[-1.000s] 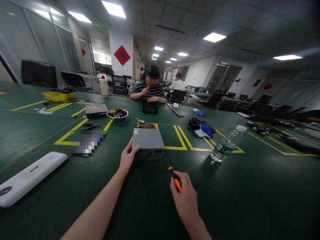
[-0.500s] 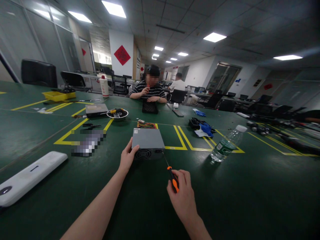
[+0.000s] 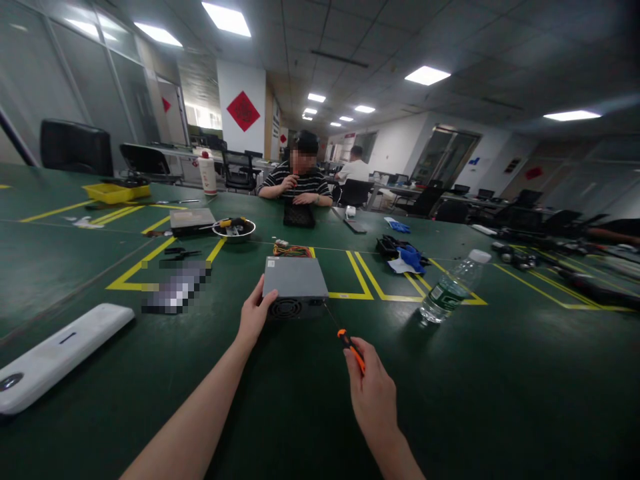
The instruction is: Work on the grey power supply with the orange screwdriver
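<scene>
Mid-frame, left hand (image 3: pixel 253 316) has half-spread fingers gripping a grey box (image 3: pixel 294 279); lower right, right hand (image 3: pixel 373 388) has fingers curled round a screwdriver (image 3: pixel 343 337) (orange-and-black, btw).

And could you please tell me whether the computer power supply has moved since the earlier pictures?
No; the computer power supply shows no visible shift either way against the yellow tape beside it.

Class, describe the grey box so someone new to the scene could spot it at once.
Start with the large green table. On it, in line with the person in the striped top but nearer the camera, the grey box comes before a bundle of coloured wires. Unlike its neighbours, it shows a round fan grille facing you.
</scene>
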Action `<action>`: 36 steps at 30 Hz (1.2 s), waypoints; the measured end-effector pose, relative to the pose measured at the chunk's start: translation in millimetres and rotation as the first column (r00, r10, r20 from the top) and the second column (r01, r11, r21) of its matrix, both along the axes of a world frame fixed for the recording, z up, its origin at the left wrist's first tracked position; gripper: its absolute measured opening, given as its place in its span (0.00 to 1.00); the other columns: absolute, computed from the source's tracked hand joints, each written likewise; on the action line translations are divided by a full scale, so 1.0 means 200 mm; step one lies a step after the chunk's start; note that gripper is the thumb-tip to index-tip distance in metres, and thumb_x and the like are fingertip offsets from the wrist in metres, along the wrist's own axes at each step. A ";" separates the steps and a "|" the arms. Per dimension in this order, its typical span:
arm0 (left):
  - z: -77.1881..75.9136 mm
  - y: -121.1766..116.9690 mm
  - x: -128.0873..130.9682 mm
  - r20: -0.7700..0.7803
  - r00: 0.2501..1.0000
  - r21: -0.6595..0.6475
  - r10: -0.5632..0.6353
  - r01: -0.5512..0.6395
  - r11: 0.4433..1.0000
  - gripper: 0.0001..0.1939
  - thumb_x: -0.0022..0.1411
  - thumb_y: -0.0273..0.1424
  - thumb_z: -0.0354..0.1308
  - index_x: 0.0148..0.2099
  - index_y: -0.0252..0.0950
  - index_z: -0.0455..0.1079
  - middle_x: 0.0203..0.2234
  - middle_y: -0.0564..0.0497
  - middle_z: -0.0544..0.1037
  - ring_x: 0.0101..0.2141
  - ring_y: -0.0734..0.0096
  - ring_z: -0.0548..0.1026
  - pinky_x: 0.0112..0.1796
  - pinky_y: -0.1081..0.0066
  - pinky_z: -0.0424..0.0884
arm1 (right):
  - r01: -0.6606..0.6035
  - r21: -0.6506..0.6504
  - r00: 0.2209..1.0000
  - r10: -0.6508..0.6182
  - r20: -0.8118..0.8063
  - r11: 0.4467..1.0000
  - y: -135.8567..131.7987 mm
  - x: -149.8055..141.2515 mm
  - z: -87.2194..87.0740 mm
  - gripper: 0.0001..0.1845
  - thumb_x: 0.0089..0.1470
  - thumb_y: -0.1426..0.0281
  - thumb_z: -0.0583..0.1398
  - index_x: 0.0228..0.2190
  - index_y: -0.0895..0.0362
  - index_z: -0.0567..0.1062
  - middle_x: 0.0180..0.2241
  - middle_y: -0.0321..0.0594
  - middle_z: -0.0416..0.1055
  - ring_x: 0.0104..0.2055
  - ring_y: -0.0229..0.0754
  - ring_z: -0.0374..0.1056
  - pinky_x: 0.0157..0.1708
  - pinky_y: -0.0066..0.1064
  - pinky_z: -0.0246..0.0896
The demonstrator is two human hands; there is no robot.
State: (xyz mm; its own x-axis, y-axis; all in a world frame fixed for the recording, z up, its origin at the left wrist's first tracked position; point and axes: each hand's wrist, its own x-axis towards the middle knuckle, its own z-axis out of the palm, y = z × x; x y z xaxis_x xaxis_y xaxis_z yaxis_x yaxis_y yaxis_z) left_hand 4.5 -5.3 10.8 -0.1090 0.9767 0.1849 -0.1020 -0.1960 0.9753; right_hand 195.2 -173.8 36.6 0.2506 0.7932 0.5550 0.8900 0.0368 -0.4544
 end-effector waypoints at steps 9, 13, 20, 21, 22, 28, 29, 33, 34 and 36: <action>-0.01 0.00 0.00 0.007 1.000 -0.016 -0.009 0.010 1.000 0.33 0.50 0.40 0.58 0.58 0.40 0.57 0.56 0.52 0.63 0.56 0.66 0.60 0.55 0.69 0.53 | -0.070 0.105 0.997 0.067 0.027 0.992 -0.01 -0.02 -0.02 0.10 0.57 0.65 0.49 0.38 0.56 0.63 0.35 0.43 0.62 0.32 0.40 0.69 0.25 0.29 0.68; 0.00 -0.01 0.00 0.004 1.000 -0.017 -0.007 0.007 1.000 0.33 0.50 0.40 0.59 0.58 0.40 0.57 0.56 0.52 0.63 0.56 0.66 0.60 0.55 0.69 0.53 | -0.057 0.117 0.997 0.050 0.066 0.991 -0.02 -0.01 0.00 0.12 0.58 0.64 0.48 0.39 0.57 0.65 0.33 0.42 0.64 0.28 0.37 0.68 0.19 0.25 0.64; -0.01 0.00 0.00 0.020 1.000 -0.019 0.009 -0.009 1.000 0.31 0.50 0.38 0.59 0.57 0.41 0.59 0.55 0.52 0.64 0.55 0.64 0.61 0.55 0.67 0.54 | -0.001 0.050 1.000 -0.001 0.026 0.999 -0.02 -0.01 0.02 0.15 0.57 0.60 0.48 0.41 0.56 0.63 0.37 0.45 0.64 0.29 0.39 0.69 0.21 0.29 0.66; -0.01 0.00 0.00 0.021 1.000 -0.017 0.008 -0.008 1.000 0.31 0.50 0.38 0.59 0.57 0.41 0.59 0.55 0.52 0.64 0.55 0.64 0.61 0.55 0.67 0.54 | -0.007 0.058 1.000 0.006 0.015 0.998 -0.02 -0.02 0.01 0.16 0.57 0.59 0.49 0.42 0.57 0.62 0.39 0.47 0.63 0.30 0.40 0.69 0.22 0.30 0.67; -0.01 0.00 0.00 0.020 1.000 -0.013 0.007 -0.007 1.000 0.32 0.50 0.38 0.59 0.57 0.41 0.59 0.55 0.52 0.64 0.55 0.64 0.61 0.55 0.67 0.54 | -0.020 0.064 1.000 0.019 0.006 0.998 -0.01 -0.02 0.01 0.16 0.57 0.60 0.49 0.43 0.57 0.61 0.41 0.49 0.62 0.32 0.41 0.70 0.24 0.31 0.68; -0.02 0.00 -0.01 -0.007 1.000 -0.021 0.003 -0.003 1.000 0.32 0.50 0.39 0.59 0.57 0.42 0.58 0.54 0.52 0.65 0.54 0.64 0.62 0.55 0.66 0.55 | -0.036 0.060 0.999 0.035 0.015 0.998 -0.01 -0.02 -0.01 0.15 0.58 0.61 0.46 0.42 0.57 0.62 0.36 0.45 0.66 0.31 0.40 0.70 0.24 0.29 0.68; -0.01 0.00 -0.01 -0.009 1.000 -0.020 0.007 -0.007 1.000 0.32 0.50 0.39 0.59 0.57 0.42 0.59 0.54 0.52 0.65 0.54 0.64 0.62 0.55 0.66 0.55 | -0.023 0.061 1.000 0.022 0.014 0.998 -0.01 -0.02 0.00 0.16 0.58 0.60 0.46 0.42 0.57 0.62 0.35 0.45 0.67 0.30 0.40 0.71 0.23 0.29 0.67; 0.00 -0.01 0.00 -0.010 1.000 -0.022 0.019 -0.019 1.000 0.31 0.50 0.38 0.59 0.57 0.42 0.59 0.54 0.53 0.65 0.54 0.64 0.62 0.55 0.66 0.54 | -0.023 0.049 1.000 0.023 0.004 0.999 -0.02 -0.01 0.01 0.15 0.58 0.60 0.48 0.41 0.56 0.63 0.32 0.41 0.70 0.29 0.40 0.71 0.23 0.28 0.66; 0.00 -0.01 0.00 -0.006 1.000 -0.026 0.025 -0.025 0.999 0.31 0.50 0.38 0.59 0.57 0.42 0.60 0.54 0.52 0.65 0.54 0.64 0.62 0.55 0.66 0.54 | -0.033 0.041 0.999 0.032 0.006 0.999 -0.02 -0.01 0.01 0.14 0.58 0.60 0.48 0.40 0.56 0.64 0.32 0.41 0.70 0.29 0.40 0.71 0.24 0.28 0.66; 0.01 -0.01 0.00 0.003 0.999 -0.029 0.032 -0.032 0.999 0.31 0.50 0.37 0.59 0.57 0.42 0.60 0.54 0.52 0.65 0.55 0.64 0.62 0.55 0.67 0.53 | -0.039 0.033 0.999 0.039 0.007 0.999 -0.02 -0.01 0.02 0.13 0.57 0.61 0.49 0.40 0.55 0.63 0.34 0.42 0.69 0.29 0.40 0.70 0.24 0.29 0.66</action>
